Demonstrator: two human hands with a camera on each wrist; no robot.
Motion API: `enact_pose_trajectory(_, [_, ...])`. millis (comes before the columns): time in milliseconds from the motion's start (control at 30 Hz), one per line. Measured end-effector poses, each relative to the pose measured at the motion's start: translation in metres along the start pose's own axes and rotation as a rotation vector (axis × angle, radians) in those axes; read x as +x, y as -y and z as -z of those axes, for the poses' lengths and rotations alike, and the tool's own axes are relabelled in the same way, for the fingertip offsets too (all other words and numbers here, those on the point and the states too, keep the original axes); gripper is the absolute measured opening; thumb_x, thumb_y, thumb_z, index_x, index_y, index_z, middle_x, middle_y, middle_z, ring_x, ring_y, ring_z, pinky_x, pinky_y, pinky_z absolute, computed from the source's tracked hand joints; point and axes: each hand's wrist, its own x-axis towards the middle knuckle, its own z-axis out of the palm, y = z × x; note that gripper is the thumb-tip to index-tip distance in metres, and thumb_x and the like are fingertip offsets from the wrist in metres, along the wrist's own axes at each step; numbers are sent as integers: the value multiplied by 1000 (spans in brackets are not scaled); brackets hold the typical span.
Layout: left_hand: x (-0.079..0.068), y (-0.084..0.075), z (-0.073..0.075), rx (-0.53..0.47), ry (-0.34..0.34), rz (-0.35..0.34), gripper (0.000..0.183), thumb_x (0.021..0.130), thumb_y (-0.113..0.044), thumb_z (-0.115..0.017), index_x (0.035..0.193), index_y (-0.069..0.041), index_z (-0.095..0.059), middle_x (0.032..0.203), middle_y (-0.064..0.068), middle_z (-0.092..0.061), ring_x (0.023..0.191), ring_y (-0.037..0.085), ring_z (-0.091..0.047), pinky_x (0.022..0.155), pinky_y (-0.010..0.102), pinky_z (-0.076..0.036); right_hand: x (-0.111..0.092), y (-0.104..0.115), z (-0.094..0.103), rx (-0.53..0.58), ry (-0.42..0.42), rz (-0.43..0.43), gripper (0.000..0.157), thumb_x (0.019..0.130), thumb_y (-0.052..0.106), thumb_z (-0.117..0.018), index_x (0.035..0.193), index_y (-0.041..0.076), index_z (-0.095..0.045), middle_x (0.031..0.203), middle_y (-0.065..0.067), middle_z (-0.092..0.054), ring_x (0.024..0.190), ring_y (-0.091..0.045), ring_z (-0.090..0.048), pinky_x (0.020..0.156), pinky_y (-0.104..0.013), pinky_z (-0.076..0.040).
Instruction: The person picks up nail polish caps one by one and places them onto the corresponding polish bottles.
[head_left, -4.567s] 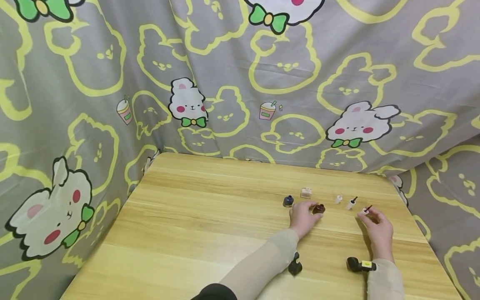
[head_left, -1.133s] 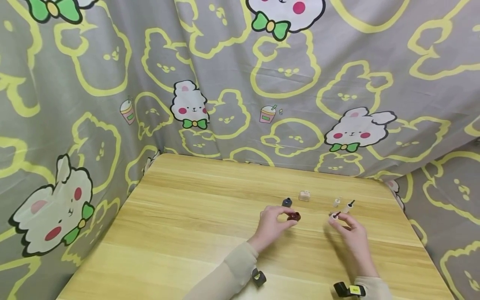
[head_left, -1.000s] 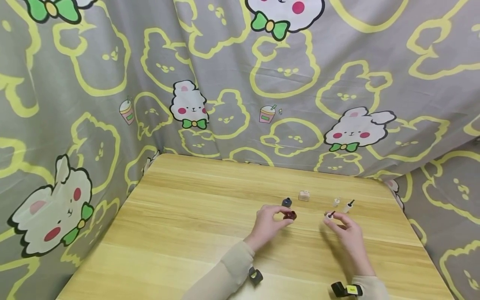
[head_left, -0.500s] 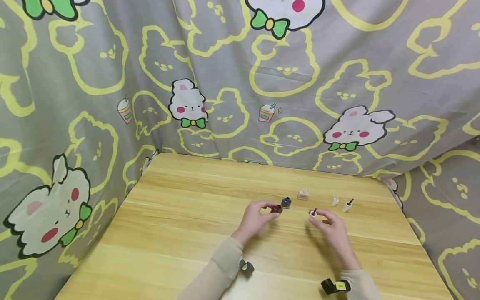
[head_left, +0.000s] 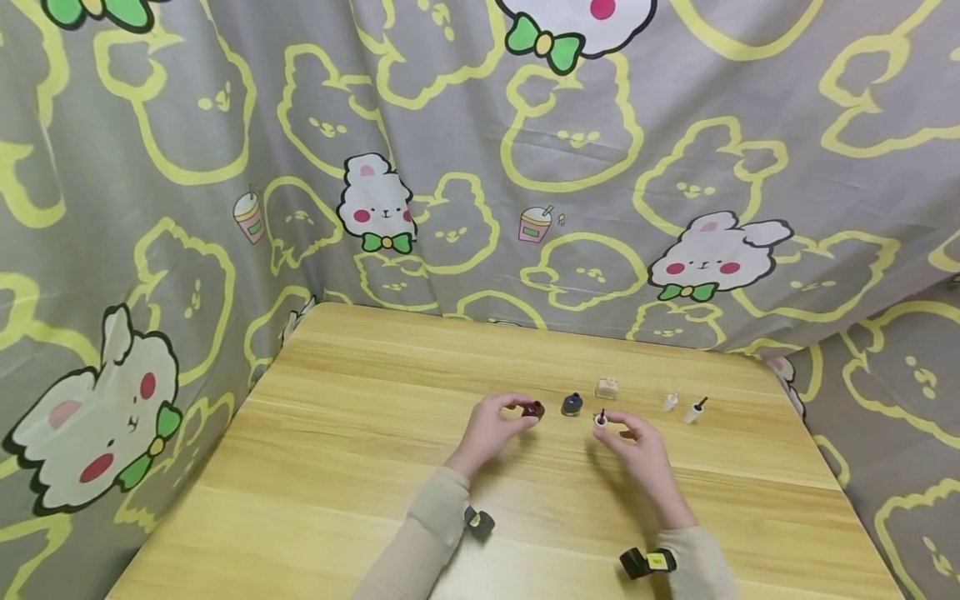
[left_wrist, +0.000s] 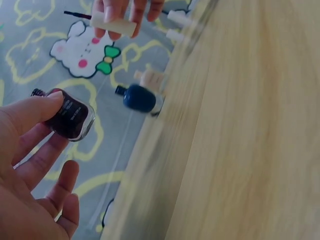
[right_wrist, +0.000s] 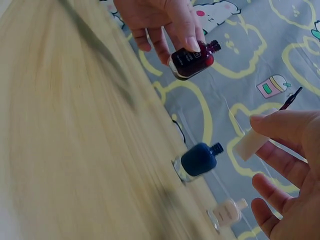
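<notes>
My left hand [head_left: 489, 431] pinches a dark red nail polish bottle [left_wrist: 73, 118] between thumb and fingers; its threaded neck is uncapped. In my right hand [head_left: 639, 450] is a white nail polish cap [right_wrist: 250, 144], brush pointing up, with dark polish on the bristles. Between the hands and a little farther back stands an uncapped dark blue nail polish bottle [head_left: 572, 405]. Behind it is a pale pink nail polish bottle [head_left: 607, 388], also without its cap. Both standing bottles show clearly in the right wrist view.
Two more white brush caps stand on the wooden table [head_left: 360, 392] at the right: one cap with a pale brush [head_left: 671, 403] and one cap with a dark brush [head_left: 694, 412]. A patterned grey curtain [head_left: 450, 125] hangs behind and beside the table.
Both hands have moved left across the table, the left carrying the red bottle past the blue one, the right carrying the brush cap away from the other two caps.
</notes>
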Motion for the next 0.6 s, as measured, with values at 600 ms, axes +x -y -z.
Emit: enact_pose_trajectory(600, [0, 13, 25, -24, -55, 54, 31, 82, -27, -77, 110, -15, -72, 110, 4, -72, 104, 22, -62, 89, 39, -50, 8, 16, -28, 16, 3, 39, 32, 82, 15, -78, 111, 6, -70, 112, -13, -71, 99, -5, -57, 90, -33, -45])
